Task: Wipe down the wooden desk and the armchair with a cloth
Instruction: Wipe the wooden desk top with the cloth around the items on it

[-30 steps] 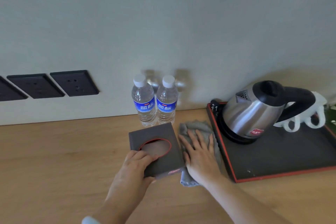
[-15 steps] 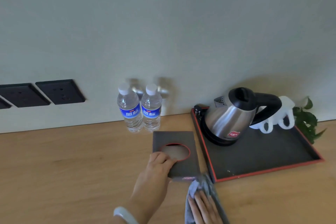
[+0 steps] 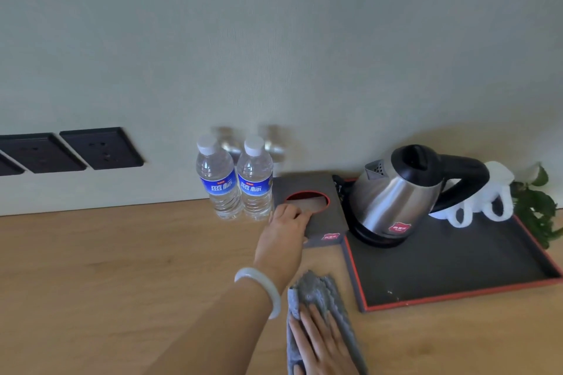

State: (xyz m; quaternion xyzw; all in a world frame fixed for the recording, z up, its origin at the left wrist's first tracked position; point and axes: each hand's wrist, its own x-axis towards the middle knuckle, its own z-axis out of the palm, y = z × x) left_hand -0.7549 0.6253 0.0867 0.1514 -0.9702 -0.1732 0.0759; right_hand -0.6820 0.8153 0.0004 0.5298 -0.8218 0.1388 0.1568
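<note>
Grey cloth (image 3: 320, 292), fuzzy and ribbed, bunched into a long strip on the wooden desk (image 3: 106, 268) near the bottom of the view, just beside the tray's near left corner; lower end cut off by the frame edge; pressed flat under the right hand (image 3: 323, 347), fingers straight and spread, wrist out of sight; left hand (image 3: 285, 231), with a pale smooth bangle (image 3: 262, 286) on the wrist, reaching forward, fingers curled over the near rim of a square dark grey tissue box (image 3: 304, 184), fingertips at its red-edged oval opening, thumb hidden; contents of the opening too dim to make out; box wedged between two clear plastic water bottles (image 3: 236, 183) with white caps and blue labels and a black tray (image 3: 457, 265) with a red rim; on the tray a rounded brushed-steel kettle (image 3: 396, 195) with black lid and handle, partly hiding two white cups (image 3: 487, 201); green leaves (image 3: 536, 207) behind, blurred and cropped at the right; dark rectangular sockets (image 3: 100, 148) on the pale wall, leftmost cut off.
</note>
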